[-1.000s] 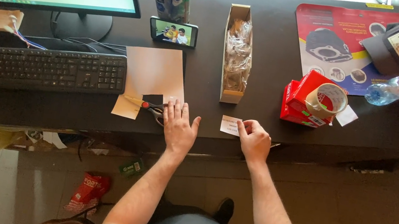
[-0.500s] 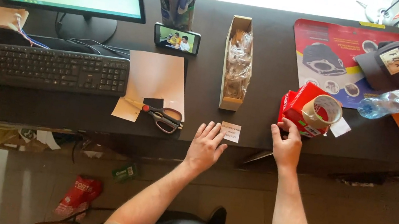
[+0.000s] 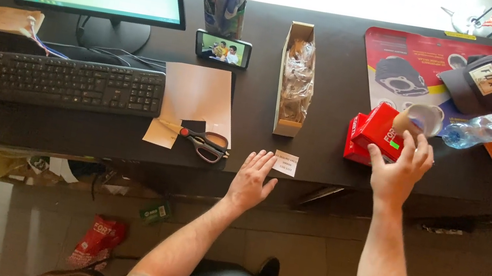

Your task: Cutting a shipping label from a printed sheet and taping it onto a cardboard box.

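The right hand, fingers spread, closes on the tape roll atop the red boxes at right, while the flat left hand rests beside the small paper label at centre.

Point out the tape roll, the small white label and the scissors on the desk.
tape roll [image 3: 420,117], head view, on its pale outer rim above the right hand's fingers.
small white label [image 3: 285,163], head view, middle of the paper.
scissors [image 3: 210,145], head view, on the handle loops.
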